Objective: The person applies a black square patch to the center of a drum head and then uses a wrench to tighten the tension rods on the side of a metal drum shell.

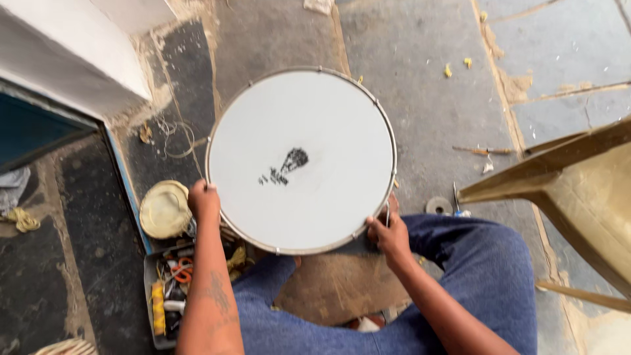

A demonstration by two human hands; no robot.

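- Head view: a round drum (301, 160) with a white skin and a metal hoop lies face-up on the stone floor (420, 98), directly in front of the seated person's knees. A small dark mark sits near the centre of the skin.
- Left hand (203, 200): fingers curled closed over the drum's left rim, gripping the hoop; the forearm runs up from the bottom edge of the picture.
- Right hand (389, 235): fingers closed at the drum's lower right rim, pinching a thin metal tool (387, 215) that stands against the hoop (kind of tool too small to tell).
- Legs in blue trousers (480, 276) frame the drum's near side; a brown board (338, 286) lies on the floor between the knees, partly under the drum.
- Left of the drum, just beside the left hand: a round yellowish pad (164, 209). Below it, a shallow tray (150, 309) holding scissors with orange handles (182, 269), a yellow spool and other small items.
- Right of the drum, near the right knee: a metal washer (438, 206) and a small screwdriver (455, 198) on the floor.
- Right edge: a tan plastic chair (578, 190), well apart from the drum.
- Upper left corner: a white wall block (72, 52) (blue surface beneath it).
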